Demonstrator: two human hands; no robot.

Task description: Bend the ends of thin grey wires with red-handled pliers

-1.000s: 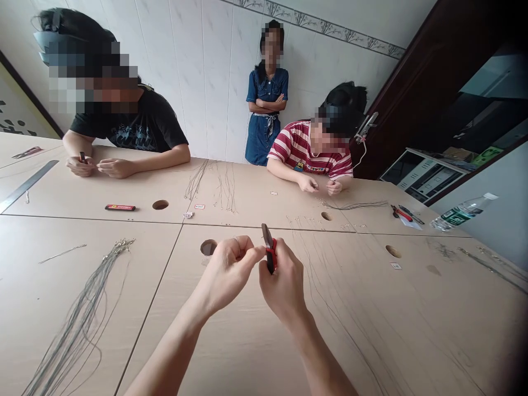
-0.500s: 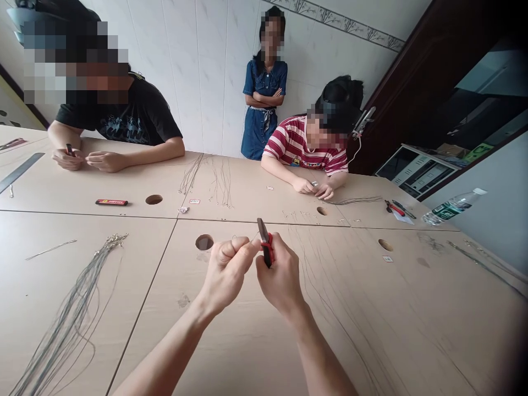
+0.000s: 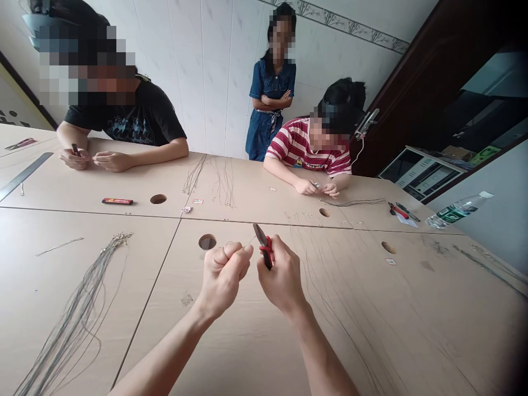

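Observation:
My left hand (image 3: 223,278) is closed in a pinch, and a thin cord (image 3: 251,241) sticks out past the thumb toward the plier jaws. A pair of pliers (image 3: 260,235) with red and black handles is gripped in my right hand (image 3: 284,275), its jaws pointing up and to the left. The cord's end lies close to the jaws; whether they touch I cannot tell. Both hands are above the table, a small gap between them. On the left lies a bundle of grey cords (image 3: 88,286) with metal ends, and thin loose cords (image 3: 330,302) run along the right.
Across the table (image 3: 247,341) sit a person in black (image 3: 144,115) and a person in stripes (image 3: 292,143); another person (image 3: 270,99) stands behind. A lighter-like red and black stick (image 3: 117,202), a steel ruler (image 3: 27,175), a water bottle (image 3: 457,212) and round holes lie around.
My left hand has drawn slightly left, away from the pliers, showing a short length of cord. The pliers have tilted further left. The whole view has shifted a little.

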